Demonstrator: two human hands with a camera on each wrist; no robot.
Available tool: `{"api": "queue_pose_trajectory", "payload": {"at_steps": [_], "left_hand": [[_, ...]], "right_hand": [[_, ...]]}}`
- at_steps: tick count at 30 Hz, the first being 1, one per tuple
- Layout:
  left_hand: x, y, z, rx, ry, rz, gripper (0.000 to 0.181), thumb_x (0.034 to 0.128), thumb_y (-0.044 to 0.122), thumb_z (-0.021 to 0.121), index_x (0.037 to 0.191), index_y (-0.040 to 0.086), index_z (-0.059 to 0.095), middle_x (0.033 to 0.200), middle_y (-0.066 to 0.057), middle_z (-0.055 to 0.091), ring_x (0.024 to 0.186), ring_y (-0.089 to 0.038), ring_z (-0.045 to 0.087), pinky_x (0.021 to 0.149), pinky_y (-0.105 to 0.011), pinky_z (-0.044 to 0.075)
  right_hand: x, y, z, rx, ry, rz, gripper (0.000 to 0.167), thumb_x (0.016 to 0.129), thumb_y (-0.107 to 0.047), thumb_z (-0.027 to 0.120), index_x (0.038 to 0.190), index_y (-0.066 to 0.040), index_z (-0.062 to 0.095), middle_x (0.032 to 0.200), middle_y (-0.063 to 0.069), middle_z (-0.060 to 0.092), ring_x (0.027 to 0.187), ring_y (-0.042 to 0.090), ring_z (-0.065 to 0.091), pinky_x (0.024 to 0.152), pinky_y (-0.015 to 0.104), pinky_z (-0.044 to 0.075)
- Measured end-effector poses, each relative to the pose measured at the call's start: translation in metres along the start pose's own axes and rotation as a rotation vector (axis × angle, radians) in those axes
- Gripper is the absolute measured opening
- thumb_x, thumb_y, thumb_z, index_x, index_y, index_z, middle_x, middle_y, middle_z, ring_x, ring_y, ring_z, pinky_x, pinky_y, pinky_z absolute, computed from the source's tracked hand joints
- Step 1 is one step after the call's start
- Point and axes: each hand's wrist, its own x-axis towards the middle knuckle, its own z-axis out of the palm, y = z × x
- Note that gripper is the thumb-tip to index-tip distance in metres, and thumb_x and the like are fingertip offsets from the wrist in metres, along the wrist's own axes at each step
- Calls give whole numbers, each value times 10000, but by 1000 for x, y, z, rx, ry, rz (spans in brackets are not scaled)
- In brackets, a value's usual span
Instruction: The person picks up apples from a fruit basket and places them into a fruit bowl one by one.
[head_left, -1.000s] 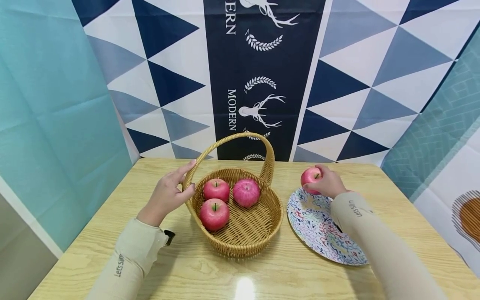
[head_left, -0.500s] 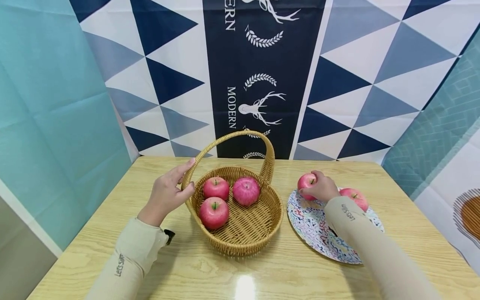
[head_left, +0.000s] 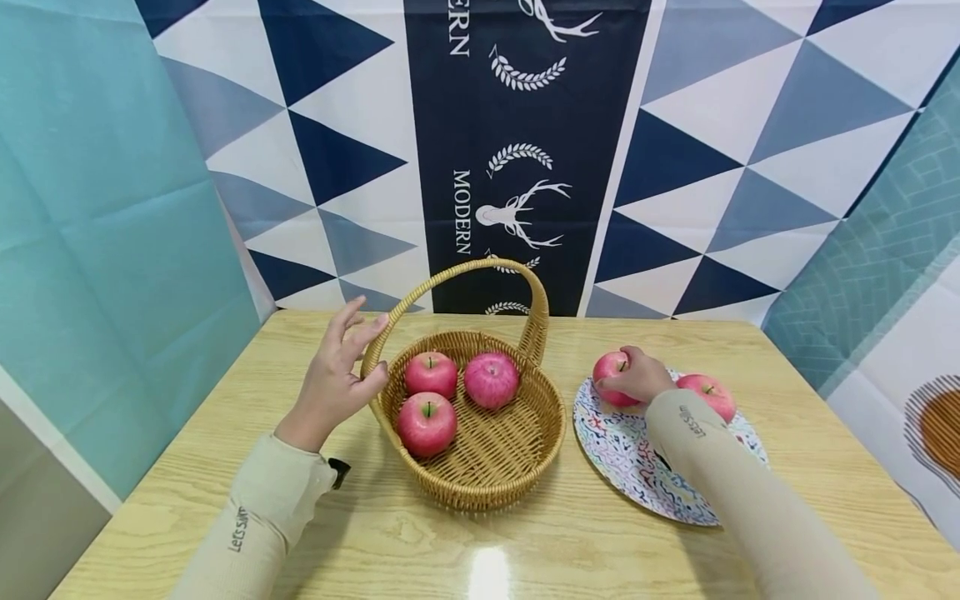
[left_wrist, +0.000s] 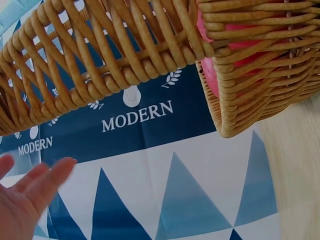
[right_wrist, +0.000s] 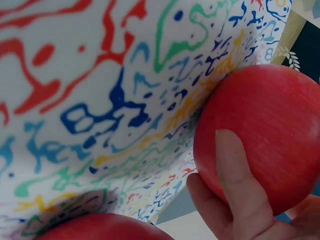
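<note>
My right hand (head_left: 641,379) grips a pink-red apple (head_left: 609,368) on the patterned round plate (head_left: 618,454); in the right wrist view the apple (right_wrist: 270,120) touches the plate's surface, with a thumb along its side. A second apple (head_left: 707,393) lies at the plate's right, partly behind the right arm. My left hand (head_left: 333,379) is beside the wicker basket's (head_left: 480,502) arched handle (head_left: 450,273), fingers extended and spread. In the left wrist view the left hand (left_wrist: 22,205) shows apart from the wickerwork. Inside the basket are two apples (head_left: 427,423) and a darker, streaked pink round fruit (head_left: 491,381).
Everything stands on a light wood table (head_left: 420,554). A patterned cloth (head_left: 510,117) hangs behind it, and a teal cloth (head_left: 112,250) at the left. The basket is left of the plate, a narrow strip of table between them.
The right hand has brought its apple from above the plate's far edge slightly left and down onto the plate. The left hand's fingers have lifted and spread away from the handle.
</note>
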Motion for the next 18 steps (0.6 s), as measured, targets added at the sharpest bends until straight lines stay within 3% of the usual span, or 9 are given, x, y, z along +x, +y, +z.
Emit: {"api": "queue_pose_trajectory", "payload": {"at_steps": [3, 7, 14, 18], "left_hand": [[0, 1, -1, -46, -7, -18, 627, 730, 11, 594, 1341, 143, 551, 1451, -303, 299, 1297, -493, 343, 852, -623, 446], [2, 4, -1, -68, -24, -51, 590, 736, 6, 599, 1319, 88, 554, 1474, -299, 276, 1404, -453, 153, 952, -657, 338], [1, 1, 2, -6, 3, -36, 544, 733, 55, 588, 1277, 60, 571, 1396, -297, 411, 1381, -478, 204, 965, -700, 284], [0, 0, 3, 0, 22, -10, 531, 728, 59, 579, 1258, 41, 574, 1323, -301, 483, 1351, -505, 250, 1025, -667, 237]], "right_hand": [[-1, -3, -1, -31, -1, -1, 935, 772, -332, 736, 1458, 59, 237, 1335, 342, 422, 1165, 470, 434, 941, 544, 435], [-3, -4, -3, -65, 6, -1, 910, 769, -332, 730, 1443, 67, 264, 1296, 336, 462, 1115, 448, 473, 919, 535, 456], [-7, -7, -8, -111, -35, 25, 917, 761, -370, 729, 1455, 32, 284, 1325, 322, 451, 1127, 451, 466, 899, 550, 464], [-11, -10, -12, -134, -5, -1, 878, 783, -426, 682, 1446, 23, 320, 1310, 326, 456, 1115, 465, 468, 859, 544, 488]]}}
